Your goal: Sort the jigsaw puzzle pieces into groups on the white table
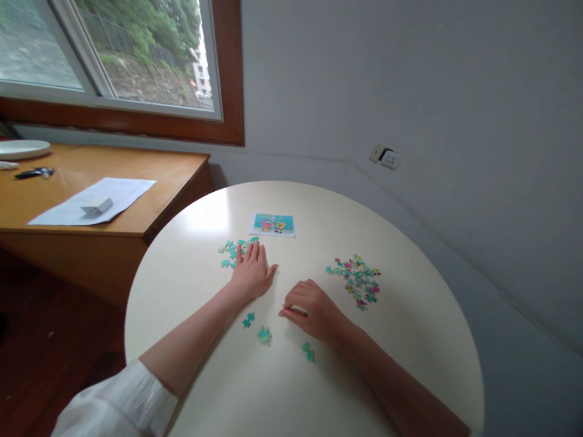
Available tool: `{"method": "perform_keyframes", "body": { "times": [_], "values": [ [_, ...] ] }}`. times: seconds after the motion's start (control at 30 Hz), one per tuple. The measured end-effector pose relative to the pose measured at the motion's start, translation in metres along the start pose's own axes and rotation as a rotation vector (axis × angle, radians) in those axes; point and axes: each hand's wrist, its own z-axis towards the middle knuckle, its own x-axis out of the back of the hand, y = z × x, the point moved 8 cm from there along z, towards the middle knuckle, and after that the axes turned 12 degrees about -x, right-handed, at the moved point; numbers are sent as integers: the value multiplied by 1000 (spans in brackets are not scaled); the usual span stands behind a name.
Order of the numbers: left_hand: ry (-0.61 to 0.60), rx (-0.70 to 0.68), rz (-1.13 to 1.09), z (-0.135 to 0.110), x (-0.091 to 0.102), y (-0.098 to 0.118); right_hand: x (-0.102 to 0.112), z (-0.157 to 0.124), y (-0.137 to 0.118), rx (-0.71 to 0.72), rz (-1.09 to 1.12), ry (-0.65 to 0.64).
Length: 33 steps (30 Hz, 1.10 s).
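My left hand (252, 271) lies flat on the round cream table (410, 364), fingers stretched out, their tips touching a small cluster of teal puzzle pieces (232, 250). My right hand (312, 309) rests curled on the table, fingers pinched on something small and pale that I cannot make out. Three loose teal pieces lie near my wrists: one (248, 320), a second (264, 334) and a third (308, 351). A larger pile of mixed coloured pieces (357, 281) sits to the right of my right hand. A small cartoon picture card (272, 224) lies beyond my left hand.
A wooden desk (150, 206) stands at the left under a window, with paper sheets (98, 200), a small grey box (96, 207), a white plate (22, 148) and a dark object (33, 173). A wall socket (387, 158) sits on the grey wall. Dark wooden floor lies lower left.
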Motion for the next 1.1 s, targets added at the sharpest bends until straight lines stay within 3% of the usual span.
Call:
{"method": "perform_keyframes", "body": {
  "times": [0.2,0.43,0.7,1.1],
  "values": [
    [6,-2,-3,1,-1,-1,-17,-6,-24,115,56,-45],
    [21,-7,-1,1,-3,-2,-25,-5,-24,80,130,-117],
    [20,-8,-6,1,-2,-1,-23,-3,-18,-54,299,-173],
    [36,-14,-13,0,2,0,-12,0,6,-261,290,-49]
  ]
}}
